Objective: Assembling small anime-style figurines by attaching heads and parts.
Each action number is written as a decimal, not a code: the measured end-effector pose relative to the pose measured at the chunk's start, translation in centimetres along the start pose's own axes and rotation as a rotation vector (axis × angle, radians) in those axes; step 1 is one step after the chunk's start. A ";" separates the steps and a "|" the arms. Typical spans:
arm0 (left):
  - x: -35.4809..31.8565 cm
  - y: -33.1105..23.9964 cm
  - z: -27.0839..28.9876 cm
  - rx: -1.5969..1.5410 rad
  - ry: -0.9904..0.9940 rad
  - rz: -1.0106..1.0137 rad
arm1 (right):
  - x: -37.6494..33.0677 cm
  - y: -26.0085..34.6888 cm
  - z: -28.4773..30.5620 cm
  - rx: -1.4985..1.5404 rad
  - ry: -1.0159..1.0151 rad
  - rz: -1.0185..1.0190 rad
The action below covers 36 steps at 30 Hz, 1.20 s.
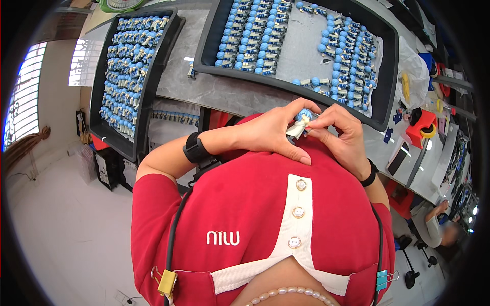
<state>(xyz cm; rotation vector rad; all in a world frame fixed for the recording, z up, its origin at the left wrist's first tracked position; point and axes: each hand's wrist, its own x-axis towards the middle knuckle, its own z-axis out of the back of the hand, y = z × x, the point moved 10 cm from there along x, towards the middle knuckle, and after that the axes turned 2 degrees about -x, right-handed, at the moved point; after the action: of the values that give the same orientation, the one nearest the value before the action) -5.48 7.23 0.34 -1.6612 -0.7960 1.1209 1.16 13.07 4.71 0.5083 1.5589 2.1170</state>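
A small figurine (300, 126) with a round blue head and a cream body is held up close to my chest. My left hand (270, 130) wraps around its side, with the thumb stretched out below it. My right hand (343, 131) pinches at the figurine's right side, by a small pale yellow part near the neck. Fingertips hide some of its body, and I cannot make out whether the right fingers hold a separate piece. Just beyond my hands lies a large black tray (286, 91) with rows of similar blue-headed figurines (255, 35).
Another black tray (155, 84) of figurines stands at the left, and a lone figurine (192, 70) lies between the trays. To the right are a clear plastic bag (414, 76), a red tape dispenser (422, 127) and a phone (398, 158). Farther right sits another person (434, 227).
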 end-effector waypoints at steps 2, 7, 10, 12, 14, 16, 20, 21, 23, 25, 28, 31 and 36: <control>0.0 -0.3 0.0 -0.014 -0.003 -0.040 | 0.0 0.1 0.0 -0.013 0.003 0.016; -0.3 -0.9 -0.1 -0.013 -0.016 -0.156 | -0.2 0.0 0.1 0.018 -0.008 0.014; -0.2 -0.5 0.3 0.055 -0.063 -0.032 | -0.3 -0.2 0.0 0.021 -0.025 -0.006; -0.1 -0.3 0.3 0.073 -0.082 -0.039 | -0.3 0.0 0.1 0.012 -0.036 -0.020; -0.2 -0.2 0.4 0.091 -0.098 -0.045 | -0.3 0.7 0.1 0.017 -0.041 -0.027; -0.2 0.1 0.5 0.093 -0.113 -0.028 | -0.4 0.6 0.0 0.028 -0.047 -0.040; -0.3 0.1 0.4 0.116 -0.143 -0.058 | -0.2 1.2 -0.2 0.002 -0.060 -0.022; -0.4 0.1 0.5 0.096 -0.165 -0.087 | -0.2 1.2 -0.4 0.001 -0.061 -0.022; -0.4 0.3 0.4 0.077 -0.188 -0.119 | -0.3 1.5 -0.6 -0.066 -0.073 0.039; -0.5 0.6 0.8 0.030 -0.254 -0.120 | -0.6 1.6 -1.0 -0.053 -0.076 0.048; -0.7 0.4 0.8 0.083 -0.265 -0.090 | -0.6 1.7 -1.0 -0.042 -0.062 0.055; -0.7 0.4 0.9 0.080 -0.290 -0.093 | -0.7 1.5 -1.2 -0.028 -0.052 0.034; -0.7 0.4 1.1 0.032 -0.340 -0.114 | -0.2 1.3 -1.0 -0.054 -0.134 0.034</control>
<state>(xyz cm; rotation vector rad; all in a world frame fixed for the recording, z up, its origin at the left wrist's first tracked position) -6.78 6.87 0.02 -1.3974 -1.0673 1.3459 0.60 11.88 5.69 0.6478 1.4254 2.0978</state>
